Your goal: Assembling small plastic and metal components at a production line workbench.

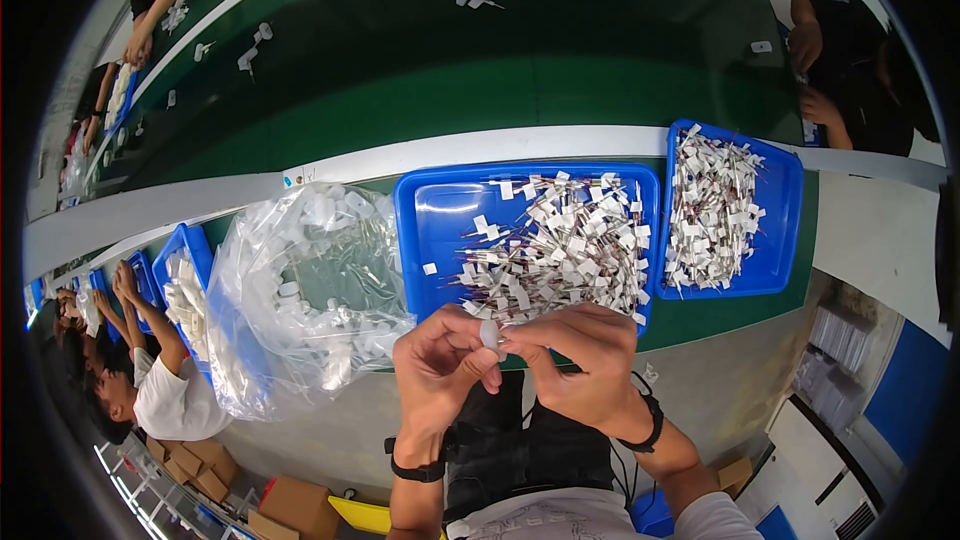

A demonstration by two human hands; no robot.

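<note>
In front of my body, just past the near edge of the blue tray, both hands meet fingertip to fingertip. My left hand [440, 360] pinches a small white rounded plastic cap [489, 333] between thumb and fingers. Its opening faces my right hand [585, 355], whose thumb and forefinger are pressed together beside it. Something thin and small shows at those fingertips, too little to name. Beyond the hands, the wide blue tray [425, 180] holds a heap of thin wired parts with white tags [570, 245], piled toward its right side.
A second blue tray [785, 210] of similar tagged parts stands to the right. On the left lies a clear plastic bag [260, 270] of white plastic pieces. A green conveyor belt [500, 90] runs behind, carrying a few white pieces. Other people [180, 395] sit at the left and far right.
</note>
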